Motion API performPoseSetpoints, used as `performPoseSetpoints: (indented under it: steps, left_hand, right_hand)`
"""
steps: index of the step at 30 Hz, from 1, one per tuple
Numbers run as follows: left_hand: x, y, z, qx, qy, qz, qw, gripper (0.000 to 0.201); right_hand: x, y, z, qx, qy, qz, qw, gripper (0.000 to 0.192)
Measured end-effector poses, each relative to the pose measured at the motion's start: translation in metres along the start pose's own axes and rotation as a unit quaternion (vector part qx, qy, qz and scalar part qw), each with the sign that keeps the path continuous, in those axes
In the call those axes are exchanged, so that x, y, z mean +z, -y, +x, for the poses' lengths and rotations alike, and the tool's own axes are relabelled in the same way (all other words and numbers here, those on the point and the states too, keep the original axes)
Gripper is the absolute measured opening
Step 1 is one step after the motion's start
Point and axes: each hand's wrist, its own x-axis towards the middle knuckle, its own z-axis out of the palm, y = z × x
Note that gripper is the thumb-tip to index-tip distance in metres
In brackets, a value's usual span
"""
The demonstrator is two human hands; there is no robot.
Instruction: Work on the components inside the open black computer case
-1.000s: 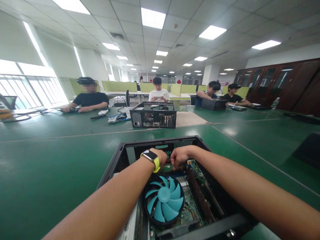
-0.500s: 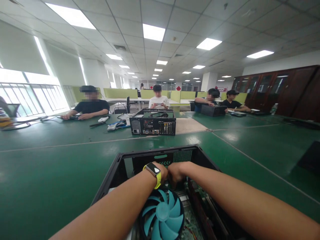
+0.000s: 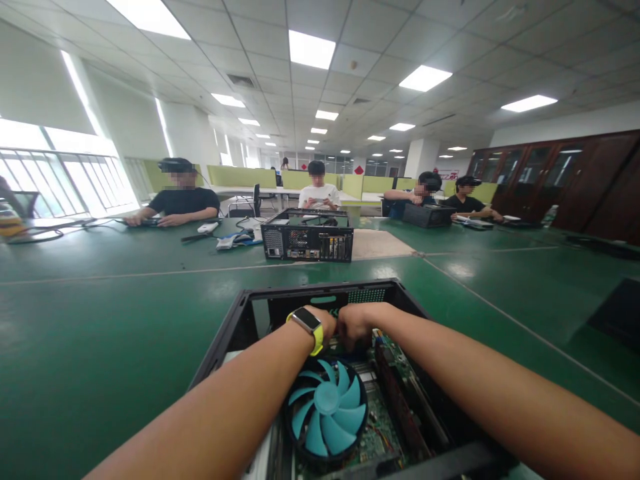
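Observation:
An open black computer case [image 3: 235, 327] lies on the green table [image 3: 100, 333] in front of me. Inside it sits a round cooler with a blue fan [image 3: 327, 410] on a green motherboard [image 3: 380, 433]. My left hand [image 3: 326, 327], with a yellow-strapped watch on the wrist, and my right hand [image 3: 354, 325] are pressed together deep in the case just beyond the fan. Both have their fingers curled down onto something inside, near the rear wall. What they grip is hidden by the hands themselves.
A second open computer case [image 3: 310, 243] stands farther back on the table, with cables and small items [image 3: 233, 239] to its left. Several people sit along the far side. Another dark case [image 3: 429, 215] lies at the back right, wooden cabinets [image 3: 560, 173] behind.
The view dipped and rose again. My two hands have drawn closer together inside the case, staying beyond the fan.

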Motion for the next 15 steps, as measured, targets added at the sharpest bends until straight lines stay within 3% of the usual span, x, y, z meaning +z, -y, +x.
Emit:
performPoseSetpoints:
  steps: [8, 15]
  left_hand:
    - [-0.005, -0.014, -0.011, -0.011, 0.024, 0.036, 0.999, 0.054]
    - [0.003, -0.014, -0.007, 0.003, -0.014, 0.026, 1.0, 0.048]
  right_hand:
    - [0.009, 0.01, 0.007, 0.017, -0.017, -0.085, 0.996, 0.04]
    - [0.01, 0.012, 0.006, 0.029, -0.077, -0.141, 0.987, 0.053]
